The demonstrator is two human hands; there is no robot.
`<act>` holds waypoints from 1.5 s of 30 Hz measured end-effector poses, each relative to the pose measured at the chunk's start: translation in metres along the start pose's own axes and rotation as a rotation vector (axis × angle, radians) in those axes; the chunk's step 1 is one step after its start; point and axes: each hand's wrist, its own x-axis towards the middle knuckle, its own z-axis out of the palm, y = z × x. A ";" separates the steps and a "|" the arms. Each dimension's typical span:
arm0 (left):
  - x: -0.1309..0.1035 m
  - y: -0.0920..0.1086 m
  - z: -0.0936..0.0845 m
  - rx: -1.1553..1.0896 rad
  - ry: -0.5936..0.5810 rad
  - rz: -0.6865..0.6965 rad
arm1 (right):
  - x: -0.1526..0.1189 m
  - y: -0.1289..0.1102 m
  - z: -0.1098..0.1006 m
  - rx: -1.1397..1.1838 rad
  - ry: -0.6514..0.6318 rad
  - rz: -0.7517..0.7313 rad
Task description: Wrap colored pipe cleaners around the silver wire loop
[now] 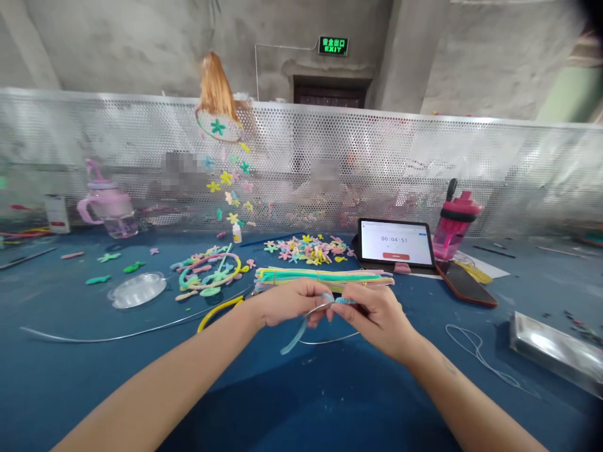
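My left hand (294,300) and my right hand (379,314) meet above the table, both closed in a pinch. Between them runs a light-blue pipe cleaner (293,339), its loose tail hanging down to the left. A short ribbed blue stretch shows at my right fingertips, and a thin pale wire crosses near the left ones; whether the two are joined I cannot tell. Just behind my hands lies a bundle of pastel pipe cleaners (325,276). A yellow pipe cleaner (219,312) curves out beside my left forearm.
Behind lie a pile of fuzzy flowers (311,250), wrapped rings (210,273), a clear dish (138,290) and a small white bottle (237,233). A tablet (396,243), phone (466,282) and pink bottle (455,225) stand or lie right. A long wire (117,338) extends left.
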 end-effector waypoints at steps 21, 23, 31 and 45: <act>-0.047 0.048 0.064 1.505 0.386 0.454 | -0.001 0.002 -0.001 -0.094 -0.032 0.074; -0.044 0.031 0.068 1.635 0.301 0.438 | 0.000 0.003 -0.004 -0.102 -0.048 0.081; -0.028 -0.003 0.069 1.923 0.421 0.386 | 0.001 -0.001 -0.012 -0.103 -0.104 0.059; -0.038 -0.001 0.064 1.574 0.480 0.657 | 0.001 0.006 -0.008 -0.074 -0.017 0.112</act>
